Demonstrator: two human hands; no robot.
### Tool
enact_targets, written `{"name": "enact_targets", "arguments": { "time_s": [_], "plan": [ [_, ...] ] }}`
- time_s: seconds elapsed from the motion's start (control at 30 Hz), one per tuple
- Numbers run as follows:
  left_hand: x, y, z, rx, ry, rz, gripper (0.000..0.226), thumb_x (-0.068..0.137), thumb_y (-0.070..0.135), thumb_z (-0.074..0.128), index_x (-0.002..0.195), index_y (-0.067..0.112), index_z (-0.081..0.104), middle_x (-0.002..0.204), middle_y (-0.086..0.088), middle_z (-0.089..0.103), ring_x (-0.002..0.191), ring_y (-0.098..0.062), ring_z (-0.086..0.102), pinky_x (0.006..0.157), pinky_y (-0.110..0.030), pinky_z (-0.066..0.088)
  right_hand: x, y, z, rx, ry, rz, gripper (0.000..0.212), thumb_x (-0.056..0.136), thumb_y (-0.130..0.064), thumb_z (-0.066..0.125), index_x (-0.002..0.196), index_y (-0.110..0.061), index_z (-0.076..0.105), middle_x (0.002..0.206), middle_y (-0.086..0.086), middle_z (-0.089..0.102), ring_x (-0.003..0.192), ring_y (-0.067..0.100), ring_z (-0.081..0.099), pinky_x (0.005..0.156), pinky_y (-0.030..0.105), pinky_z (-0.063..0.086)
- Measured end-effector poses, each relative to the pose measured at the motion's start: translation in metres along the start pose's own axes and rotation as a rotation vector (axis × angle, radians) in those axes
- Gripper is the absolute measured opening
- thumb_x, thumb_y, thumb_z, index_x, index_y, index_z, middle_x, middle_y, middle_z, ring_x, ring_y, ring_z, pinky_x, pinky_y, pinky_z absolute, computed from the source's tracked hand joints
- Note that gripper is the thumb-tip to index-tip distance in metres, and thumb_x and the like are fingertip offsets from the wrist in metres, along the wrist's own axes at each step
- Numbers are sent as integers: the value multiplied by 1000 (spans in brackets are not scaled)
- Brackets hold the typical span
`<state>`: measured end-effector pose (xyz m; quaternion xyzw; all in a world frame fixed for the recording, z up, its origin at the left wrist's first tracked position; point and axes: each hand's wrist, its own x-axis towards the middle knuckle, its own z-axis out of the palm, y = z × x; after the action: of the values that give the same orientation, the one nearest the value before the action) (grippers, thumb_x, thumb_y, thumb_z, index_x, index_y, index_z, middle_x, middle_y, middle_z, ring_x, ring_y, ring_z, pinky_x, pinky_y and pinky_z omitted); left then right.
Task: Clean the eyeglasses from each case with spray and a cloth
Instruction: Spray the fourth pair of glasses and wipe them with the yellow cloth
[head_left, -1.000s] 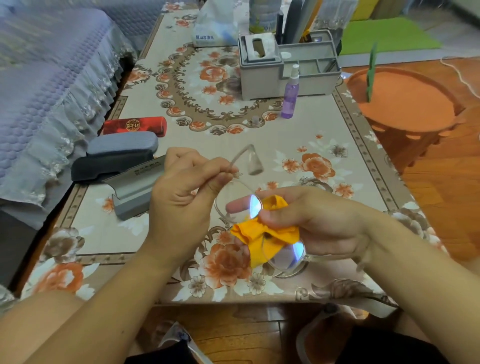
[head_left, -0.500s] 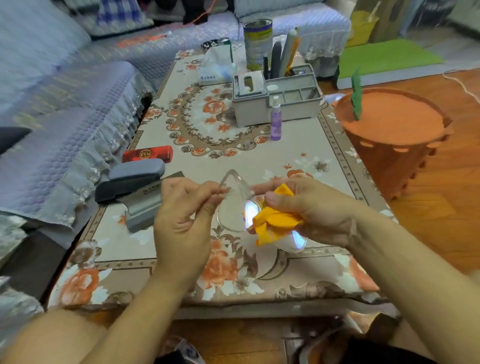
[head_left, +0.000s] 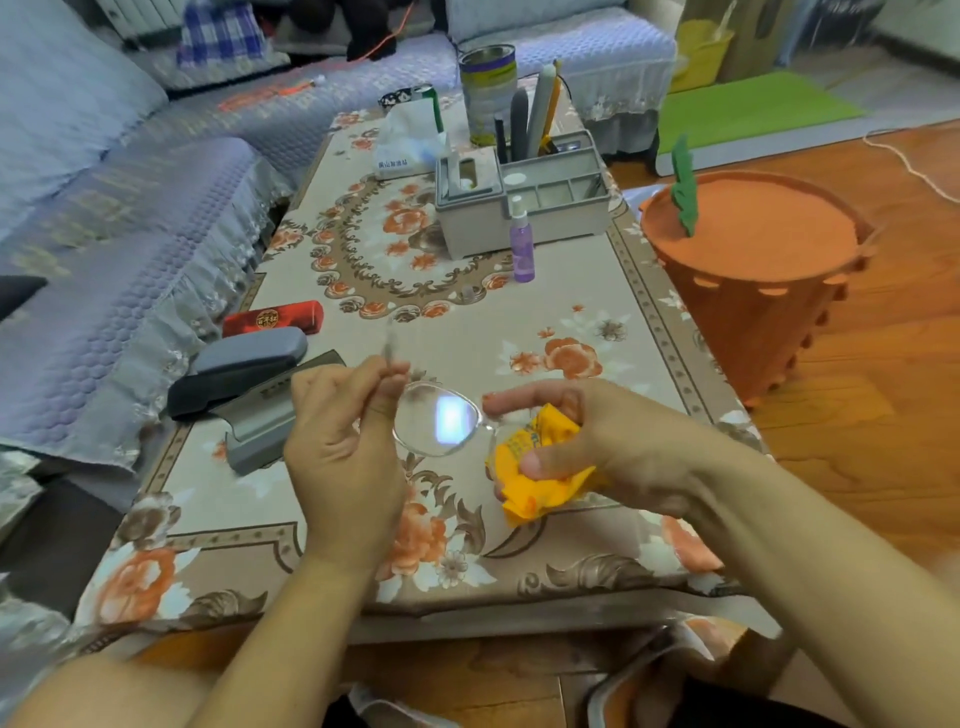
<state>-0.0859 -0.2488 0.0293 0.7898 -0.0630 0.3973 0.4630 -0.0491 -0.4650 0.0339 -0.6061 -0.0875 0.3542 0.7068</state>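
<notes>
The eyeglasses (head_left: 439, 418) are held above the near half of the table (head_left: 597, 322), between the 2 hands, with their long axis running left to right. The left hand (head_left: 343, 441) pinches them at its own end, by the hinge and the temple that sticks up and away. The right hand (head_left: 587, 441) curls around a bunched yellow cloth (head_left: 537, 473), thumb pressing it, forefinger stretched toward the bridge. The lens on that side is hidden behind the cloth, so the right hand is nearer the bare left lens, which lies just to its left. Wiping it probably means carrying the cloth leftward along the frame.
</notes>
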Motion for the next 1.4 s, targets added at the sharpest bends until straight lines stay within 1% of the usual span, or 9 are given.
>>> {"name": "enact_targets", "arguments": {
  "time_s": [0.17,0.5,0.6,0.7,0.83,1.0,1.2,1.3,1.4],
  "plan": [
    [-1,-8,2,-80,-1,-124,16,96,43,60,102,53,72,92,20,64,96,-23,61,90,-31,51,0,1,5,77,15,-9,52,78,3,78,126,-14,67,102,21,75,95,41,72,87,51,59],
    [-12,-21,-4,89,-151,-45,16,95,18,65,107,27,70,86,6,60,93,-26,53,81,-29,48,12,6,1,339,113,79,30,90,0,61,120,-2,65,106,23,74,86,30,76,67,38,64],
    [-15,-22,-3,129,-95,-51,14,94,19,66,106,24,69,88,12,59,93,-19,51,83,-16,43,24,6,-15,513,265,44,23,88,-7,62,108,1,70,104,19,74,84,24,74,80,35,62],
    [-12,-27,-3,177,-28,-103,13,94,26,64,105,22,70,89,14,59,96,-17,50,86,-14,40,29,-2,-47,523,598,-29,21,100,-6,54,115,1,67,91,14,78,77,21,77,71,32,64],
    [-1,-51,-15,320,-63,-107,16,91,24,70,100,12,77,87,8,61,101,-21,48,85,-38,49,24,-8,-86,498,873,-143,25,102,-3,51,123,6,63,86,15,78,79,25,78,75,38,64],
    [2,-78,1,555,-357,221,9,84,21,80,91,17,78,85,7,69,97,-25,48,85,-44,37,18,-10,-78,312,822,-144,21,103,-6,52,116,-2,67,99,19,76,76,25,77,67,35,63],
    [-2,-100,17,796,-649,492,22,78,13,86,97,17,75,103,-1,69,108,-32,50,90,-46,34,5,-22,-55,182,717,-199,13,102,-12,55,106,-7,66,97,21,76,92,39,74,89,54,59],
    [-9,-69,14,781,-671,270,39,82,20,81,119,27,70,135,-5,55,128,-31,41,103,-46,33,-5,-26,-35,259,572,-173,10,100,-3,54,95,-5,62,87,21,76,77,36,75,71,46,63],
    [-15,7,16,50,-597,-515,42,86,59,62,125,43,65,133,19,57,129,-5,48,106,-27,37,-11,-21,-13,282,461,-174,12,95,2,58,91,-9,63,91,19,76,77,33,75,69,43,62]
  ]
}}
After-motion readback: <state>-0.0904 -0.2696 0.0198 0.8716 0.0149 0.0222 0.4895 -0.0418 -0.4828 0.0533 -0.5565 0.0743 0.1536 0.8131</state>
